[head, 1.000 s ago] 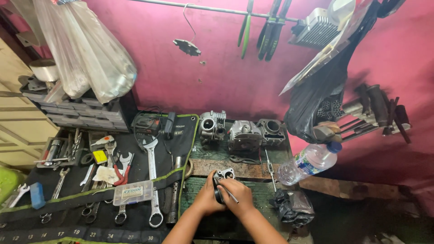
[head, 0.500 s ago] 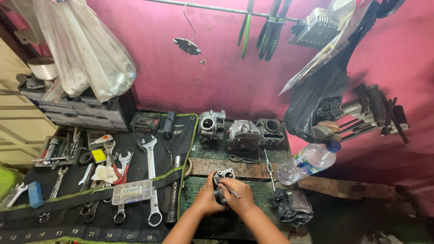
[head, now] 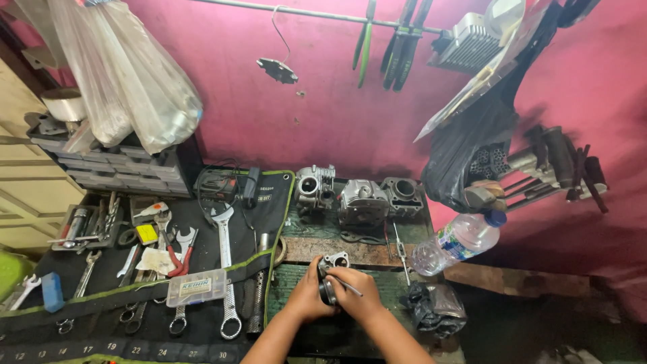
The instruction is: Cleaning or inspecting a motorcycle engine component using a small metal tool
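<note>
Both forearms come in from the bottom edge and meet over the green bench (head: 391,283), wrists angled inward. The left hand (head: 306,296) is cupped round the left side of a small metal engine part (head: 331,269) — fingers curled, clamped on it. The right hand (head: 357,293) closes over the part from the right and also pinches a thin metal rod (head: 350,288) that sticks out over its knuckles. So both hands are wrapped on the same part, held just above the bench in front of a rusty plate (head: 317,248).

Behind that, three grey cylinder heads (head: 360,199) sit in a row against the pink wall (head: 323,114).

Packaging and labels:
- A clear plastic bottle (head: 458,243) with a blue cap lies tilted on the right end of the bench, with a blue and white label band round its middle.
- A flat clear plastic box (head: 197,288) with a white label lies on the black tool roll (head: 101,317), just beside a long spanner (head: 226,269).
- A small yellow square tag (head: 146,234) sits further left on the roll, near red-handled pliers (head: 176,256).
- Clear plastic bags (head: 128,87) hang top left over grey drawers (head: 114,168).
- A black bag (head: 472,148) hangs on the right, and a crumpled dark one (head: 435,307) lies on the bench right of the hands.
- White numbers run along the bottom hem of the roll — one per pocket, it seems.
</note>
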